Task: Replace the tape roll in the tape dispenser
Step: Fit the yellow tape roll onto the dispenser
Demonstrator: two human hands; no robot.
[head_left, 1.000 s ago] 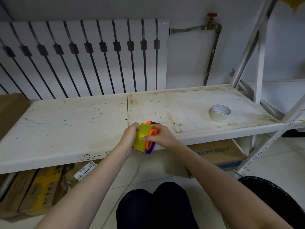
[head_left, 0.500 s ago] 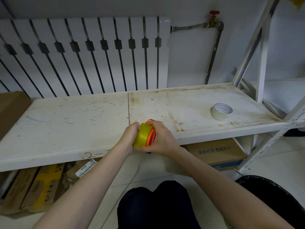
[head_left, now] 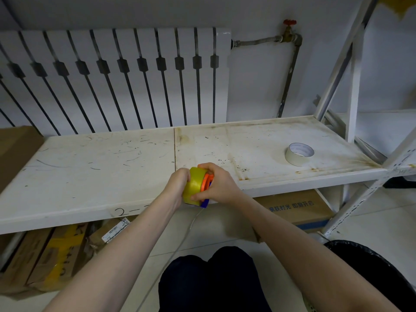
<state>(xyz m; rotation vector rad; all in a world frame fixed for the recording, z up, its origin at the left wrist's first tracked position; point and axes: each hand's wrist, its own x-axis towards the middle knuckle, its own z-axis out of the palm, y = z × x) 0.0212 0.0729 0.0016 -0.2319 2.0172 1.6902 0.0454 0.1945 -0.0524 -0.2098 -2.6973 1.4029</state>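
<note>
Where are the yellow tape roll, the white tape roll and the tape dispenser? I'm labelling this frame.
yellow tape roll (head_left: 193, 185): head view, its outer curved face.
white tape roll (head_left: 296, 159): head view, near side wall.
tape dispenser (head_left: 206, 181): head view, orange part beside the yellow roll.

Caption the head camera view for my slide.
Both hands press a yellow tape roll onto an orange dispenser above a white shelf.
</note>
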